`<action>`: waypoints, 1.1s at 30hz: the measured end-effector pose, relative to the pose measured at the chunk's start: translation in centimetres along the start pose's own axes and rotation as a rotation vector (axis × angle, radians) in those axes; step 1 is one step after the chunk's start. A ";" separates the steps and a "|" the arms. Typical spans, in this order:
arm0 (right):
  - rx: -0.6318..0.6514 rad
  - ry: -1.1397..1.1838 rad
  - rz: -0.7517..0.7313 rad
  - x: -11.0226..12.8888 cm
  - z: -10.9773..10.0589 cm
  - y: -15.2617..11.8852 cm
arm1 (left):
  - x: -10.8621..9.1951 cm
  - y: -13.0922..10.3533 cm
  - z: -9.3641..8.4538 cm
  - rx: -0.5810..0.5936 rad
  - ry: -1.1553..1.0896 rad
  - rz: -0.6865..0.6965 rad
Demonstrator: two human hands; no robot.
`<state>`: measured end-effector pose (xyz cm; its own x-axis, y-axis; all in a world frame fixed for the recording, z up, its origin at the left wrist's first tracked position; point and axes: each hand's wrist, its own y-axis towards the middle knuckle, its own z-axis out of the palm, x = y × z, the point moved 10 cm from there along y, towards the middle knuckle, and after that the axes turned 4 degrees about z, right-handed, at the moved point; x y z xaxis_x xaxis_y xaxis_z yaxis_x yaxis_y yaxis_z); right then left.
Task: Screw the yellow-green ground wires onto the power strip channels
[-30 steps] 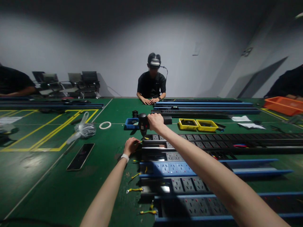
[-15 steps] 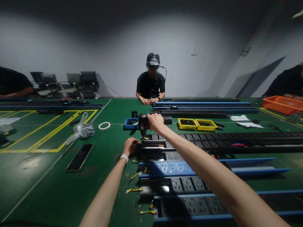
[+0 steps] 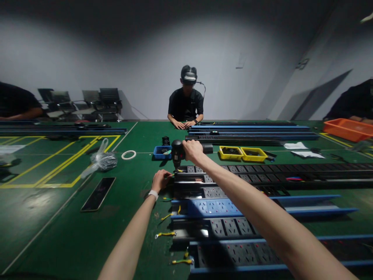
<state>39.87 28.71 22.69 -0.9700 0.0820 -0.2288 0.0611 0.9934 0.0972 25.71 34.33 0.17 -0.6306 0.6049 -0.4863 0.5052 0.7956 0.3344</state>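
Observation:
My right hand point(image 3: 192, 151) is wrapped round the handle of a black cordless drill point(image 3: 177, 149), which points down at the left end of a far black power strip point(image 3: 233, 168). At the left end of these strips, my left hand point(image 3: 161, 179) pinches a short yellow-green wire point(image 3: 172, 175), mostly hidden by the fingers. Nearer me lie a blue power strip point(image 3: 214, 207) and a black power strip point(image 3: 230, 227). From their left ends stick out yellow-green wires, one with a ring terminal point(image 3: 156, 236).
Beyond my hands stand a blue bin point(image 3: 159, 155) and two yellow bins point(image 3: 253, 158) of small parts. To the left lie a phone point(image 3: 98, 194), a plastic bag point(image 3: 103, 159) and a white ring point(image 3: 128, 155). A co-worker point(image 3: 185, 105) sits opposite; an orange bin point(image 3: 346, 130) is at right.
The drill and my right hand have shifted very slightly to the right. My left hand stays where it was.

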 end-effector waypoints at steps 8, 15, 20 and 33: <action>0.003 0.001 -0.008 -1.0 0.7 -0.2 | -0.4 -0.2 -0.5 -0.013 -0.017 -0.016; -0.025 0.006 -0.012 -0.5 0.2 -0.4 | -0.2 -0.1 -0.3 -0.008 -0.014 -0.029; -0.036 0.013 -0.027 -0.3 -0.1 -0.4 | 0.0 -0.1 -0.2 -0.008 -0.011 -0.026; -0.027 0.020 -0.032 -0.6 0.0 -0.4 | -0.1 -0.3 -0.6 -0.002 -0.001 -0.027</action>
<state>40.45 28.30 22.76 -0.9759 0.0482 -0.2127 0.0237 0.9929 0.1166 25.24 34.08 0.63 -0.6430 0.5834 -0.4962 0.4868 0.8115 0.3233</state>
